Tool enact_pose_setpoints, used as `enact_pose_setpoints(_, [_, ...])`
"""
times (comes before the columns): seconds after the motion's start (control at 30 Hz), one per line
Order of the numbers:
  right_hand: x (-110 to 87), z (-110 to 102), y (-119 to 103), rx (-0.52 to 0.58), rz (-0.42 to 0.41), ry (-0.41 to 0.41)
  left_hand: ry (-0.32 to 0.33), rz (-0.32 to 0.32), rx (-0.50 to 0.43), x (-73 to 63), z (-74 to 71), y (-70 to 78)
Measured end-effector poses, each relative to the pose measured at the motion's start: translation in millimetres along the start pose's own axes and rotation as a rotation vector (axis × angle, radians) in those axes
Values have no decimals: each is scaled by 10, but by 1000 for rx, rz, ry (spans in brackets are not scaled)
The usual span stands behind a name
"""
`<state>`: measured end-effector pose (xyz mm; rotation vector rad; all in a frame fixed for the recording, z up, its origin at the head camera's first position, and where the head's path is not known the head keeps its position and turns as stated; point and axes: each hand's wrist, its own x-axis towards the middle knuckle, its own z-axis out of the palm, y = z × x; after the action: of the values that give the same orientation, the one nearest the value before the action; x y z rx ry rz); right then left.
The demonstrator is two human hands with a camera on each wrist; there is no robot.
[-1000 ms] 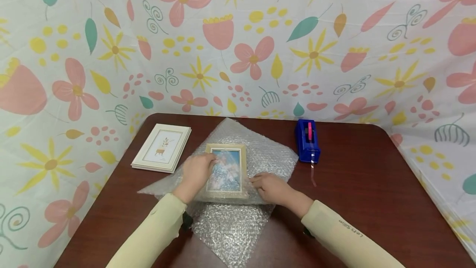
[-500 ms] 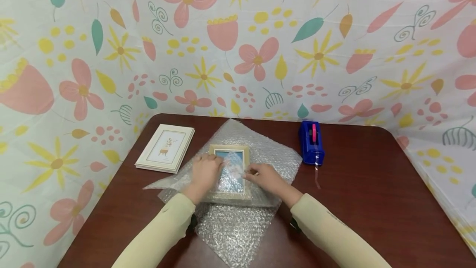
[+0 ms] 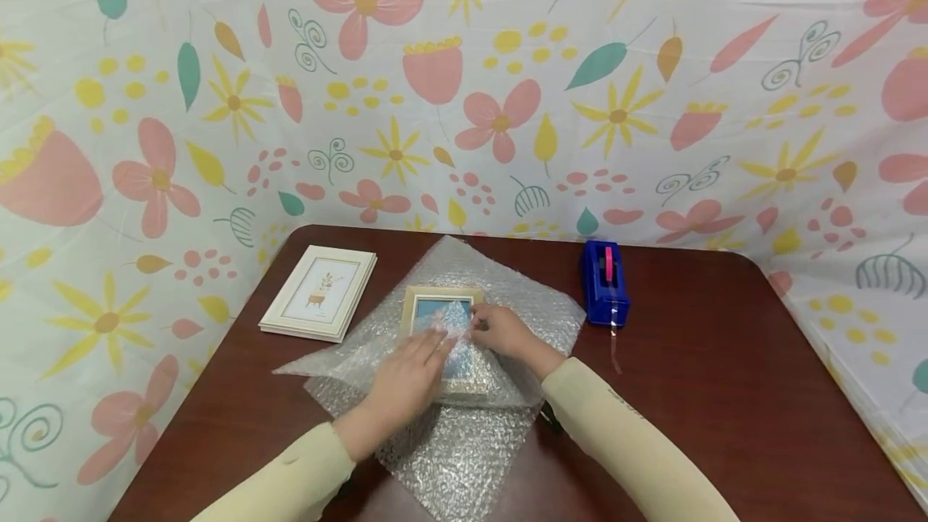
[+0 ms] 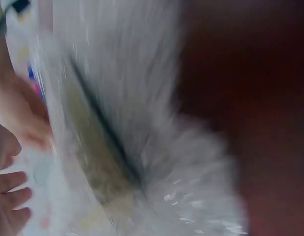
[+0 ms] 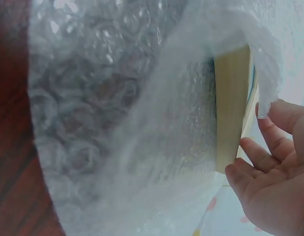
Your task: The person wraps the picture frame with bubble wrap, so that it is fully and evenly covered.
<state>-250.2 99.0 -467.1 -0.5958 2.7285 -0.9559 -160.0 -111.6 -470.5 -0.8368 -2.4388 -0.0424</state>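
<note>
A pale wooden picture frame (image 3: 408, 316) with a blue picture lies face up on a sheet of bubble wrap (image 3: 515, 284). The wrap's near part is folded over the lower part of the frame. My left hand (image 3: 406, 381) rests on that fold with its fingers fairly straight, pointing at the picture. On the right side, my right hand (image 3: 500, 331) pinches the edge of the folded wrap between thumb and index finger. The right wrist view shows this pinch, with the other fingers (image 5: 258, 157) beside the frame's edge (image 5: 230, 108). The left wrist view is blurred.
Two or more white picture frames (image 3: 348, 308) lie stacked at the table's left. At the back right stands a blue tape dispenser (image 3: 605, 308), a strip of clear tape hanging from its front. A floral cloth (image 3: 500, 47) hangs behind the dark table (image 3: 696, 393).
My right hand has moved up and left from the frame's lower right side, pulling the wrap edge over the picture. My left hand has slid down toward me and flattened on the fold.
</note>
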Motion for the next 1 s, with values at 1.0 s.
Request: enact_pose_setpoints(1.0, [139,-30,-87,-127,-7,-40,-227,-247,-164,-417,-48,-248])
